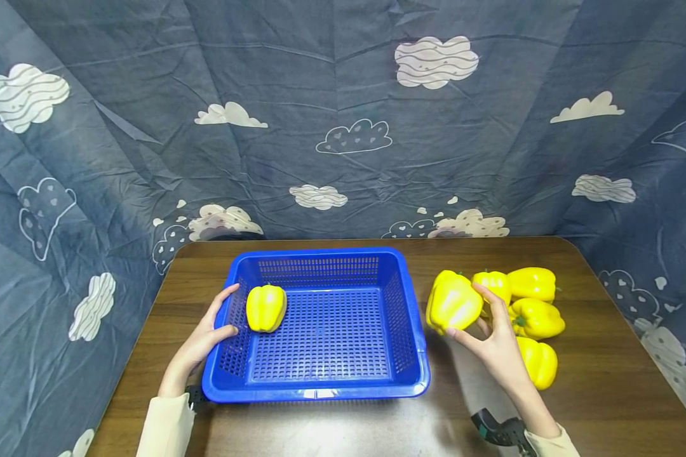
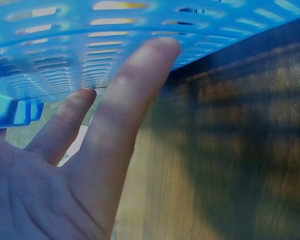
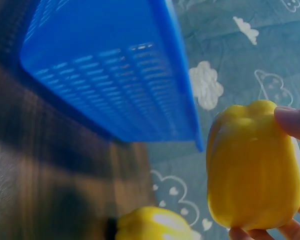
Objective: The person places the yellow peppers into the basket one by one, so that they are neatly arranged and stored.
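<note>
Brown table (image 1: 612, 362) | right fingers (image 1: 496, 308) grip yellow pepper (image 1: 453, 301) between their tips | left fingers (image 1: 220, 301) straight, touching blue basket (image 1: 377, 388)

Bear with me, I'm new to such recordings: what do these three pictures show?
No machine works here: a person does it bare-handed. The wide picture is taken from the person's head, looking forward and down; the two close ones are taken from the left and right wrists. On the table stands a basket with one pepper inside; four more peppers lie to its right. The left hand touches the basket's side, and the right hand holds another pepper.
</note>
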Available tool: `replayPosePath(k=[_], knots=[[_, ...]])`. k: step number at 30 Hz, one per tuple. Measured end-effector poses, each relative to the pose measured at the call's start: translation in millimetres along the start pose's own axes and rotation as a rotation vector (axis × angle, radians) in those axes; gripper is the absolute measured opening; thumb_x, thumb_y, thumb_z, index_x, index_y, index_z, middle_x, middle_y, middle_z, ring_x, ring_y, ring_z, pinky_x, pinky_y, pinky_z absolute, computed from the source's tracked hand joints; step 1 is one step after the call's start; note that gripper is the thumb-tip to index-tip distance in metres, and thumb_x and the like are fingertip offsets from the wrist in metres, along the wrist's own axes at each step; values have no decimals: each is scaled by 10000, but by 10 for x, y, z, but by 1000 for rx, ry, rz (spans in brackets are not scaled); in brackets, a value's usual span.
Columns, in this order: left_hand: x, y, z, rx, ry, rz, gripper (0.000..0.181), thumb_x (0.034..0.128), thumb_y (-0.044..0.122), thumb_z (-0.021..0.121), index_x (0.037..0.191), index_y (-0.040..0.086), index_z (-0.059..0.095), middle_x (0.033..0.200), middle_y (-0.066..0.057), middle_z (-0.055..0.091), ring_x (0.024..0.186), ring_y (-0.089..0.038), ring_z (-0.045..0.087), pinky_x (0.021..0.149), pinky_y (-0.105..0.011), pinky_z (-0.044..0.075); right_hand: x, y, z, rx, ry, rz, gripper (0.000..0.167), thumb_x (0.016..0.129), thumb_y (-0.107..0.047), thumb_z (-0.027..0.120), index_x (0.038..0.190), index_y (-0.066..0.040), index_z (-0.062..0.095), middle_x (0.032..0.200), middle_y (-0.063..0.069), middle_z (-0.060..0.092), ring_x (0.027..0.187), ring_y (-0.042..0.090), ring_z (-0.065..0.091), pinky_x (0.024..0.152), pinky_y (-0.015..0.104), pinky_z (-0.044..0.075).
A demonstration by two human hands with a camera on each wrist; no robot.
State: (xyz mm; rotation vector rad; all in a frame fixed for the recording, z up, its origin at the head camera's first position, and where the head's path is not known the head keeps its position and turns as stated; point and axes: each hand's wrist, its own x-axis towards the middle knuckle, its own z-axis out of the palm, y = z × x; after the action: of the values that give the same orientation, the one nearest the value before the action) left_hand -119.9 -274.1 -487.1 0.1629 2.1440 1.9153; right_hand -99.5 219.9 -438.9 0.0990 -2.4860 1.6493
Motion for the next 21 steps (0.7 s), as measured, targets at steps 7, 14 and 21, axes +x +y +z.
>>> replayPosePath(k=[7, 14, 21], knots=[[1, -8, -1, -1, 0, -1, 799, 839, -11, 485, 1521, 219, 140, 1532, -218, 48, 1252, -545, 301, 879, -583, 453, 46, -150, 37, 19, -55, -47, 884, 748, 19, 774, 1473, -55, 274, 1454, 152, 252, 1276, 322, 321, 938, 56, 318], [-2, -3, 1, -12, 1, -14, 798, 844, -16, 485, 1521, 232, 143, 1536, -210, 54, 1261, -535, 299, 892, -584, 443, 114, -299, 114, 39, -109, -115, 868, 738, 28, 776, 1461, -67, 305, 1450, 138, 299, 1285, 314, 321, 979, 129, 342], [-8, 4, -1, -16, -4, -19, 799, 848, -17, 485, 1522, 241, 141, 1538, -205, 48, 1253, -548, 304, 870, -588, 456, 189, -421, 205, 32, -186, -126, 845, 749, -42, 792, 1451, -77, 322, 1445, 121, 304, 1303, 346, 335, 1003, 183, 350]])
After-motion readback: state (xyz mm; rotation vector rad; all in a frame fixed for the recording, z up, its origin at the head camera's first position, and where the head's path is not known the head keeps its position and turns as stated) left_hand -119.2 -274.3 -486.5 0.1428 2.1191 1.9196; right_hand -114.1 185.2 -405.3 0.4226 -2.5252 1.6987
